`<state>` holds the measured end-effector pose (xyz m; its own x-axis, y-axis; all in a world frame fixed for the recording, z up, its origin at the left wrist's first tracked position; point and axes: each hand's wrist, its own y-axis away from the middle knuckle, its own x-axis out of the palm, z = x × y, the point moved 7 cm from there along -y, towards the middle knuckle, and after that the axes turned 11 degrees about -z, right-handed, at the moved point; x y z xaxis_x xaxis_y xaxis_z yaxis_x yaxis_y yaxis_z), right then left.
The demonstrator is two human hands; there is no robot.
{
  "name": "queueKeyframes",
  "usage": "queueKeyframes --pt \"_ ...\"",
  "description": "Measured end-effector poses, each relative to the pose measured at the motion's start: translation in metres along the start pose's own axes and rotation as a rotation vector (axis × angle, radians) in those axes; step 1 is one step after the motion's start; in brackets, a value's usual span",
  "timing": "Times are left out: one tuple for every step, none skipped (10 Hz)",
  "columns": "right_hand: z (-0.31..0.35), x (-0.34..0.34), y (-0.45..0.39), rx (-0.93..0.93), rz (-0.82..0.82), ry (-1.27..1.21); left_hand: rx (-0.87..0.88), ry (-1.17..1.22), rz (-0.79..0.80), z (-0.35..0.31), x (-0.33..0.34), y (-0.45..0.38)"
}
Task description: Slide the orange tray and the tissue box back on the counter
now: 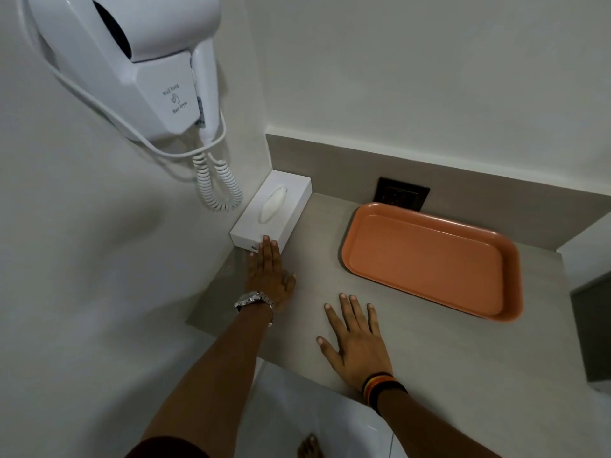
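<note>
**Tissue box being pressed toward the corner; tray appears already set back**

The white tissue box (271, 214) is being touched at its near end by the fingertips (267, 241) of the left hand (269, 279), which is being held flat and open, nothing being clasped. The box is lying at centre-left of the frame, its far end sitting in the corner where the side wall is meeting the backsplash (347, 166), so little travel is judged to be left for it. One tissue is showing through the oval slot on top (the rest of the contents cannot be made out).

The orange tray (429, 259) is lying at centre-right, its far rim being kept close to the backsplash just beneath a dark wall socket (401, 193); it is empty. That half of the task is judged to be done, or nearly so.

The right hand (358, 342) is being spread, palm down and fingers splayed, over the grey counter (446, 352) at lower centre, well apart from the tray and holding nothing. A wall-hung hair dryer (132, 61) is hanging at upper left.
</note>
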<state>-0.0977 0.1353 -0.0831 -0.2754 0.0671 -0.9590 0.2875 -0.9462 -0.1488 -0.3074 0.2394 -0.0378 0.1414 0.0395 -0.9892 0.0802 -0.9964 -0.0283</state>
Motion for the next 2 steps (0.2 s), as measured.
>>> queueKeyframes --pt "0.001 0.0 0.006 -0.009 0.03 0.002 0.008 -0.022 -0.011 -0.005 -0.004 0.007" --pt "0.002 -0.003 -0.002 -0.029 0.082 -0.032 0.055 -0.002 -0.109 -0.016 -0.026 0.007"
